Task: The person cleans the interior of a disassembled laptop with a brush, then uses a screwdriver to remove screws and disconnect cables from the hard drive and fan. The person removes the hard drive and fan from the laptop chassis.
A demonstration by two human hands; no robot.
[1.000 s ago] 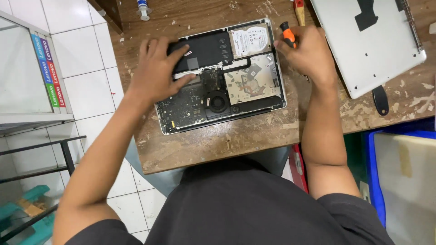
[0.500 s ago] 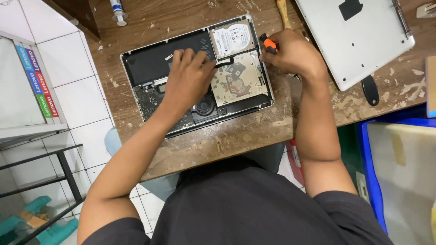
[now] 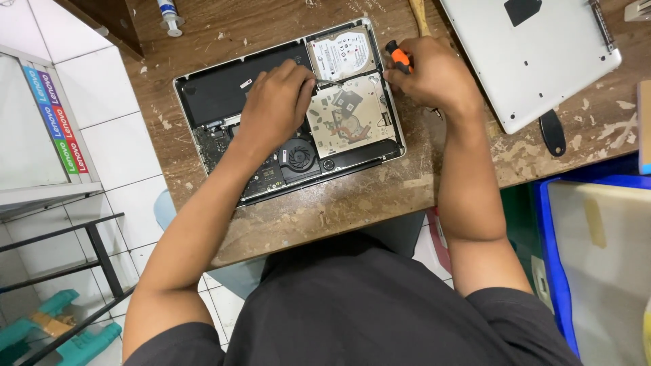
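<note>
Right hand [image 3: 434, 78] is curled tight around a small screwdriver [image 3: 399, 56] with an orange and black handle, sitting just off the right edge of the open laptop [image 3: 285, 108]. The tip is hidden under the fingers, so whether it sits in a screw cannot be told. Left hand [image 3: 274, 105] lies palm down inside the laptop, near its middle, fingers bunched and pressing by the seam between the hard drive [image 3: 342, 54] and the disc drive [image 3: 349, 115]; nothing visibly pinched.

Hard drive sits in the laptop's far right corner, disc drive just nearer the person below it, round fan [image 3: 298, 156] left of the disc drive, long black battery [image 3: 217, 91] along the far left part.

Judgement: to do this well, keep the driver upright and seated in the screw head, and let the left hand steady the laptop without leaning on the circuit board.

Right of the laptop, apart from it, lies the removed silver bottom cover [image 3: 536, 61] on the scuffed wooden table [image 3: 352, 203]. A small white tube [image 3: 169, 13] stands beyond the laptop's far left corner. A blue bin [image 3: 553, 257] is below the table edge, right of the laptop.
</note>
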